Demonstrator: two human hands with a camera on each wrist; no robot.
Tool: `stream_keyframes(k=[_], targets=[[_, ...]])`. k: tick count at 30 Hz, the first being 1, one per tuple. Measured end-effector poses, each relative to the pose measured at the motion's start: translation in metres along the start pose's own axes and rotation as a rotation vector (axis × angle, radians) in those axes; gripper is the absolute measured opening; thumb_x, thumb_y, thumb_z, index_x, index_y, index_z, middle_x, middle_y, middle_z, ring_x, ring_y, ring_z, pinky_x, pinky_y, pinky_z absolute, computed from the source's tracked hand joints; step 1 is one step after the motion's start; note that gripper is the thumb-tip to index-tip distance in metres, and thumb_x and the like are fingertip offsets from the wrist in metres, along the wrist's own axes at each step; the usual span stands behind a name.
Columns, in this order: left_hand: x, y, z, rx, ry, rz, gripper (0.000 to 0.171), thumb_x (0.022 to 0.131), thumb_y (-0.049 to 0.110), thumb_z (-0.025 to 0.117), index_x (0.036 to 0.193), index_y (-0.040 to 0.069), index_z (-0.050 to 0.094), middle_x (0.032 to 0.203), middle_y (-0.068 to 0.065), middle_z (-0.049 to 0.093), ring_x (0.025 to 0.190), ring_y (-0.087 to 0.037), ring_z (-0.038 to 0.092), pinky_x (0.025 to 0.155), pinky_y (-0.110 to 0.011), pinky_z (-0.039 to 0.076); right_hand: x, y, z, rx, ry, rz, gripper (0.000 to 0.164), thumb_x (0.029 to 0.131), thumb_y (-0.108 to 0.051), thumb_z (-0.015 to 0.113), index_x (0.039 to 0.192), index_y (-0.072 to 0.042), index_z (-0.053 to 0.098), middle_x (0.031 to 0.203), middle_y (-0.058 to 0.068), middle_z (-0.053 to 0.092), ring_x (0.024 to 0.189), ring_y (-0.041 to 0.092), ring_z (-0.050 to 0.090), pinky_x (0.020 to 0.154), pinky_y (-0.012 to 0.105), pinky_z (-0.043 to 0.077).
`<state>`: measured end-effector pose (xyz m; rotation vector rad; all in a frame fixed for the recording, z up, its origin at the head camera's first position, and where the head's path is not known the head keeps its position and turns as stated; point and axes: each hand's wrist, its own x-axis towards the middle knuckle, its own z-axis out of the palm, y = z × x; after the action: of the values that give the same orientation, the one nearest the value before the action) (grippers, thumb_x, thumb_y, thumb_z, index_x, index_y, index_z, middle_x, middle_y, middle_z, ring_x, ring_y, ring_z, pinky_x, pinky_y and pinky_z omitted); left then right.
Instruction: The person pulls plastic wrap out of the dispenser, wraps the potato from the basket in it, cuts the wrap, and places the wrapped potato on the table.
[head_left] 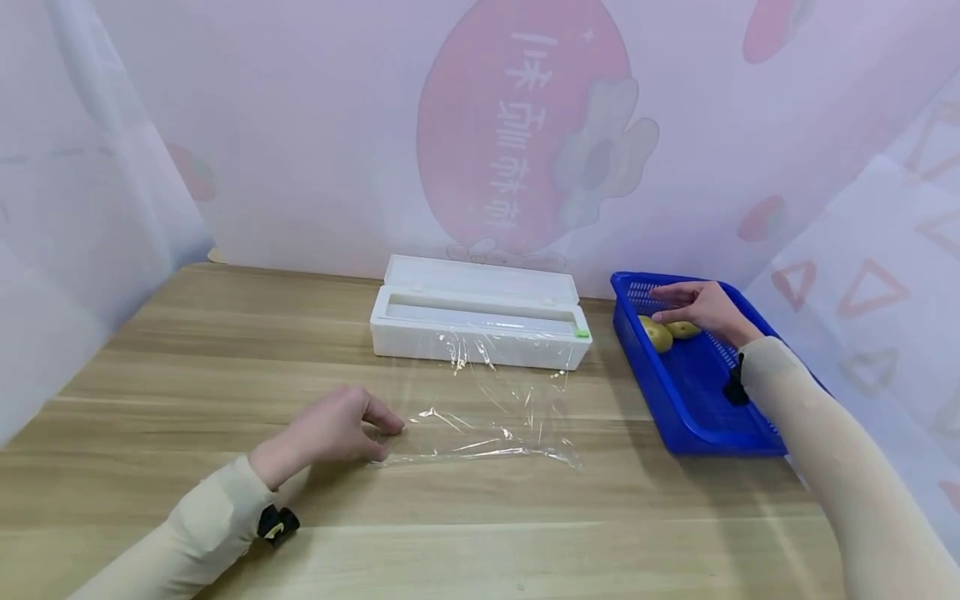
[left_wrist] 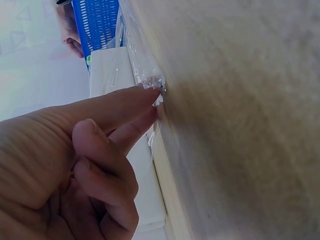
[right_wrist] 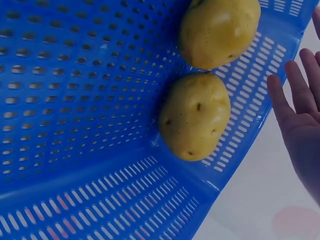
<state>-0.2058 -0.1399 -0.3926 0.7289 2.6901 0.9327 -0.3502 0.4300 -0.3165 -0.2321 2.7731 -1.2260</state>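
Note:
My left hand (head_left: 333, 433) pinches the near left corner of a sheet of clear cling film (head_left: 487, 421) between thumb and fingertip, low over the table. The film stretches back to a white cling film dispenser box (head_left: 472, 343) with its lid raised. Over the far end of a blue plastic basket (head_left: 686, 392) is my right hand (head_left: 708, 310), its fingers extended and holding nothing. Below it, two yellow potatoes lie in the basket; the right wrist view shows one potato (right_wrist: 195, 117) against the perforated wall and another potato (right_wrist: 220, 32) beside it.
The wooden table (head_left: 247, 350) carries the box at the back middle and the basket at the right. Behind it hangs a pale curtain (head_left: 315, 125) with printed strawberries. A small green tab (head_left: 582, 333) sits at the box's right end.

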Motion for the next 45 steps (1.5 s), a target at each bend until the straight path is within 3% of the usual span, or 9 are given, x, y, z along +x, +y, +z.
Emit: stream_keyframes(k=[6,14,26,36,45], targets=[[-0.001,0.002,-0.001,0.011,0.008,0.022,0.033,0.068,0.007,0.088,0.099,0.014,0.079,0.098,0.003,0.074,0.106,-0.024,0.064,0.093,-0.049,0.047,0.005,0.004,-0.001,-0.033,0.001,0.007,0.064,0.082,-0.024,0.082,0.136,-0.001,0.056,0.137,0.019,0.055,0.126,0.035,0.05,0.104,0.052,0.038],[-0.005,0.002,-0.004,0.057,0.016,0.019,0.034,0.069,0.011,0.088,0.101,0.015,0.079,0.1,0.004,0.073,0.106,-0.024,0.064,0.091,-0.048,0.049,0.013,0.007,0.008,-0.077,0.01,0.007,0.059,0.083,-0.018,0.082,0.133,0.002,0.059,0.13,0.022,0.059,0.119,0.038,0.055,0.095,0.042,0.048],[-0.007,0.001,-0.004,0.069,0.012,-0.002,0.037,0.067,0.013,0.089,0.102,0.016,0.078,0.101,0.003,0.073,0.109,-0.027,0.063,0.094,-0.05,0.046,0.02,0.009,0.004,-0.061,-0.019,0.026,0.06,0.082,-0.015,0.081,0.134,0.002,0.057,0.133,0.022,0.057,0.123,0.039,0.052,0.098,0.049,0.044],[-0.008,0.001,-0.003,0.108,0.01,-0.002,0.039,0.065,0.015,0.09,0.102,0.018,0.078,0.104,0.0,0.073,0.11,-0.029,0.063,0.093,-0.051,0.047,0.016,0.02,0.013,-0.049,-0.048,0.011,0.063,0.078,-0.019,0.085,0.131,0.003,0.06,0.13,0.024,0.058,0.123,0.037,0.053,0.089,0.035,0.052],[-0.015,-0.001,-0.005,0.101,0.017,-0.006,0.04,0.065,0.015,0.09,0.103,0.018,0.078,0.103,0.002,0.073,0.111,-0.028,0.062,0.093,-0.051,0.047,0.019,0.019,0.025,-0.088,-0.049,0.024,0.059,0.081,-0.016,0.082,0.132,0.003,0.058,0.131,0.021,0.059,0.123,0.035,0.053,0.099,0.047,0.044]])
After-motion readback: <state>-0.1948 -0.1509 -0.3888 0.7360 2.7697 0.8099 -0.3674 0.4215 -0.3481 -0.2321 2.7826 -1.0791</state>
